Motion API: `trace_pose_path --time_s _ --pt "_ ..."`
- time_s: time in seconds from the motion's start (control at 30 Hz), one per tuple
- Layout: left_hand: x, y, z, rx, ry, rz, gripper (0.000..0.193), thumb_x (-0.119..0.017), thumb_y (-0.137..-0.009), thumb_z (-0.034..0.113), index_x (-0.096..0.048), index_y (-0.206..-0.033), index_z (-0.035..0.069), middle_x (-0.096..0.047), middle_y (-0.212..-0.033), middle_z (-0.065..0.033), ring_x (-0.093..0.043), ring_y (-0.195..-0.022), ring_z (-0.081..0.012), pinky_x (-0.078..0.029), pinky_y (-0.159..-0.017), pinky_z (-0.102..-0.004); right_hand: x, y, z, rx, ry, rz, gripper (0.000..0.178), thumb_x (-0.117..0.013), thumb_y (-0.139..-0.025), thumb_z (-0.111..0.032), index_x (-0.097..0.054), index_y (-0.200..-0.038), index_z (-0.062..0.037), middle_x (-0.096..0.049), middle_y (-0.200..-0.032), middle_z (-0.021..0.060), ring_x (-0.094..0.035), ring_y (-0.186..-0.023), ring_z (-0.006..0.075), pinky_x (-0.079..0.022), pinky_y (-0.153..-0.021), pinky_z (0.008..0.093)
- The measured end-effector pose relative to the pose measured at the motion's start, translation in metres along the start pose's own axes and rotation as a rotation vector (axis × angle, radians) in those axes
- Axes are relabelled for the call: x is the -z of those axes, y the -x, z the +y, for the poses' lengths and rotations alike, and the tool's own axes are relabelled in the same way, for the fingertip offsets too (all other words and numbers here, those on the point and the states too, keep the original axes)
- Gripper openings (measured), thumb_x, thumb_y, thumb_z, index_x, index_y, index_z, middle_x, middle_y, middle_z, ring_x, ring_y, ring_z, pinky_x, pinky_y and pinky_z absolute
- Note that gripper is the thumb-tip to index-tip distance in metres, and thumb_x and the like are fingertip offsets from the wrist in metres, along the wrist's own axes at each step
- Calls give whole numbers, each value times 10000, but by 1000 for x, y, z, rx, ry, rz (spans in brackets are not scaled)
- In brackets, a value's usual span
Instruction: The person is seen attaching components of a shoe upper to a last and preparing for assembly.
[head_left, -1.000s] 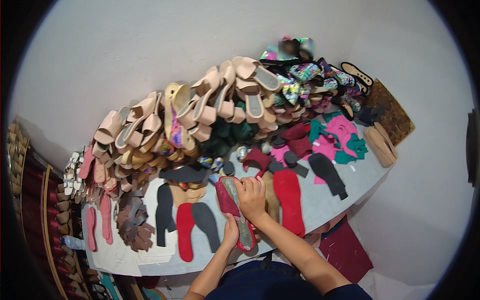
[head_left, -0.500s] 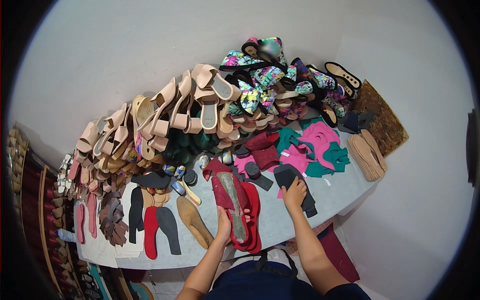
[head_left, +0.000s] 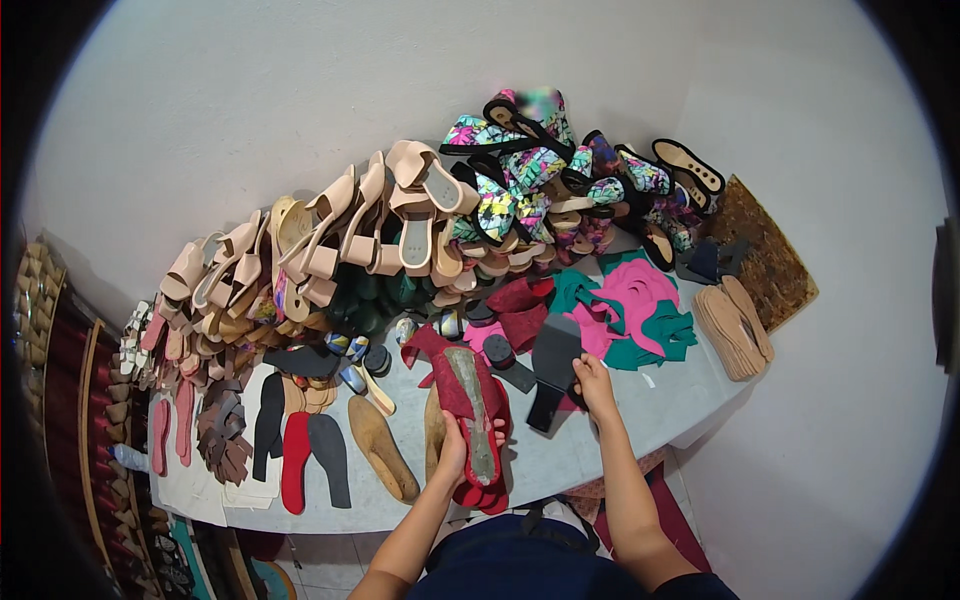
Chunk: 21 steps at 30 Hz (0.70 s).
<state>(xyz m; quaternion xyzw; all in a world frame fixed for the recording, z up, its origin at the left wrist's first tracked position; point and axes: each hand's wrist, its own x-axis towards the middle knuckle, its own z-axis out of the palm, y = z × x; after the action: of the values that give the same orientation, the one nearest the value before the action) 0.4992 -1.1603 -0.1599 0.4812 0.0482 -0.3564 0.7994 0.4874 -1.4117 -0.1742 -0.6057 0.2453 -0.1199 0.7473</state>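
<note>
My left hand [head_left: 454, 445] is wrapped round a dark red shoe [head_left: 458, 380], its underside facing up with a grey-green streak along the middle. Bright red pieces [head_left: 484, 500] lie beneath that shoe. To its right, my right hand [head_left: 595, 390] grips the edge of a black shoe sole [head_left: 556, 348], held tilted with a block-like heel at its lower end. A brown shoe last [head_left: 382, 448] lies left of my left hand, and part of a second brown last [head_left: 434, 430] shows behind the hand.
Beige heeled sandals [head_left: 330, 235] and patterned sandals [head_left: 520, 170] are piled along the wall. Pink and green scraps [head_left: 640, 300] lie beyond my right hand. Stacked beige insoles [head_left: 728, 330] stand at the table's right edge. Red and grey sole pieces [head_left: 297, 465] lie left.
My right hand has lifted the black sole and turned it, so its heel end points to the lower left. The red shoe has turned slightly, and more of the second last shows.
</note>
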Motion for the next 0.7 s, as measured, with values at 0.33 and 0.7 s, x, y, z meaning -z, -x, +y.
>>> trace_pose_path --time_s 0.33,0.7 --pt "-7 -7 -8 -50 93 46 764 -122 -800 646 -393 -1193 50 -560 -1012 -101 -560 -858 -199 -462 -771 -304 -74 34 -15 62 -195 -193 190 -550 -824 -150 -561 -938 1 -542 -773 -35 -468 -688 23 -355 -617 161" --pt "1 -6 -5 -22 -13 -45 702 -148 -850 576 -307 -1263 31 -477 -1153 -95 -483 -1017 -176 -402 -855 -282 -92 42 -4 367 266 3 214 -589 -788 -172 -589 -906 7 -523 -718 -17 -446 -687 89 -353 -621 220"
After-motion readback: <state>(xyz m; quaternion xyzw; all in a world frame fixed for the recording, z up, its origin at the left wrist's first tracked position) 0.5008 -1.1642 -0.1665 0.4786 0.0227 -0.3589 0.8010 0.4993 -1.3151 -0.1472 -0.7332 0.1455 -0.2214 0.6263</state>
